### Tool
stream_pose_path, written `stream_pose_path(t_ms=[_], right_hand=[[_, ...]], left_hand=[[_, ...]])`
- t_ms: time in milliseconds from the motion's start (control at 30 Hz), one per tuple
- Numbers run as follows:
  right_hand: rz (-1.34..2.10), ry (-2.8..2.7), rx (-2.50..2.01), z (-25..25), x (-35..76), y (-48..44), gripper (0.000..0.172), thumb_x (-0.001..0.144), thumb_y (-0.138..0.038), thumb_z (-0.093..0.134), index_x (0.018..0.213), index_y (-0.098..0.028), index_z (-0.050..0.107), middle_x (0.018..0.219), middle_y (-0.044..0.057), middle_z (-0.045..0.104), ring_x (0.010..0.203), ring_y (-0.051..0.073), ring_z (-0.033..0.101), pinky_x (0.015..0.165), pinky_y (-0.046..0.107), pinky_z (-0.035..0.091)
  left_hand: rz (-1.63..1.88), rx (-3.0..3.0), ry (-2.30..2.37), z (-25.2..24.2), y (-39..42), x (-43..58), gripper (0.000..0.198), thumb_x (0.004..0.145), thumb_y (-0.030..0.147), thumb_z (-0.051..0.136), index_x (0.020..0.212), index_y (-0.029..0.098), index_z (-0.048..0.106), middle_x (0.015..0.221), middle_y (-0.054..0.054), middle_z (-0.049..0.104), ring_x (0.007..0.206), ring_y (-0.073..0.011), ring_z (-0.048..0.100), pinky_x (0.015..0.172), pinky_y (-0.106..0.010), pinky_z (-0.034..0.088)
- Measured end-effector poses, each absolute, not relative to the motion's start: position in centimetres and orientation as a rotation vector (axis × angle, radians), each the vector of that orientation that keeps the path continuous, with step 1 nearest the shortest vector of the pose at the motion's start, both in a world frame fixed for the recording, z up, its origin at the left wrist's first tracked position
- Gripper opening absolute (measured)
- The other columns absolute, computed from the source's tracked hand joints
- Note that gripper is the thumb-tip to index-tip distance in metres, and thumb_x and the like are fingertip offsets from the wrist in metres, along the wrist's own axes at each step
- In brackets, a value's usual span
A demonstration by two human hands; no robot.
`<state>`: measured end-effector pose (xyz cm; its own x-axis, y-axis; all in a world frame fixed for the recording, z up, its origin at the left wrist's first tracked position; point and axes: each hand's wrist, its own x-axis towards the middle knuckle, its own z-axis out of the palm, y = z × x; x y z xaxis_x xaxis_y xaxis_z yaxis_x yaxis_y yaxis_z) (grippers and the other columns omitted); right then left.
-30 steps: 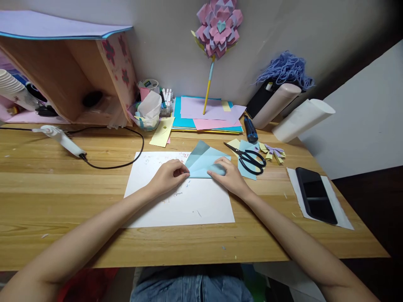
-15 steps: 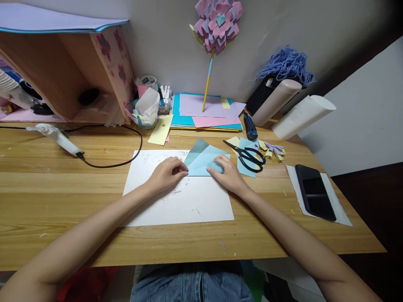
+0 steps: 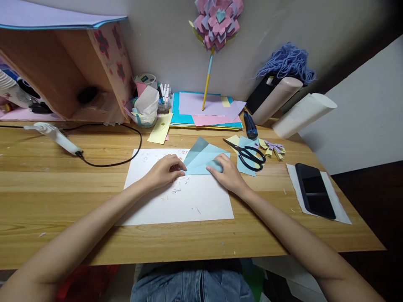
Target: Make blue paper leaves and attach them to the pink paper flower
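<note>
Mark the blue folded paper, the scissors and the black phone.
blue folded paper (image 3: 201, 160), head view, flat middle panel.
scissors (image 3: 239, 151), head view, pivot where blades cross.
black phone (image 3: 315, 191), head view, middle of its screen.

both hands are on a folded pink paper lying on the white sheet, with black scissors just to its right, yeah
Not quite: the folded paper is light blue, not pink, as the head view shows. The rest holds: the left hand and the right hand are both on it, it lies on the white sheet, and the black scissors lie just to its right.
</note>
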<state>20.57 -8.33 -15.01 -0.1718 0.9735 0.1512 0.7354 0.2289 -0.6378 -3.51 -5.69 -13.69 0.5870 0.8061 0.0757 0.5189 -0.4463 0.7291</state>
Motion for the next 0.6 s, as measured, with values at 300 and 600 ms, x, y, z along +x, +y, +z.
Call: stream_pose_path(t_ms=[300,600], right_hand=[[0.563,-1.984,-1.549,-15.2,20.6,-8.3,0.015,0.078,-0.033,0.052,0.074,-0.02,0.046,0.083,0.004,0.048,0.078,0.02,0.051,0.071,0.033,0.04],[0.545,-1.996,-1.567,-15.3,20.6,-8.3,0.014,0.079,-0.033,0.051,0.078,-0.021,0.046,0.084,0.004,0.048,0.08,0.021,0.051,0.073,0.034,0.04]], left_hand=[[0.517,2.406,0.879,-13.6,-6.0,-3.6,0.033,0.083,0.017,0.045,0.109,0.031,0.059,0.096,-0.004,0.054,0.088,-0.0172,0.046,0.078,-0.033,0.038],[0.316,2.796,0.671,-13.3,-6.8,-4.0,0.048,0.083,0.014,0.039,0.129,0.028,0.041,0.119,-0.008,0.053,0.099,-0.0226,0.048,0.084,-0.039,0.037]])
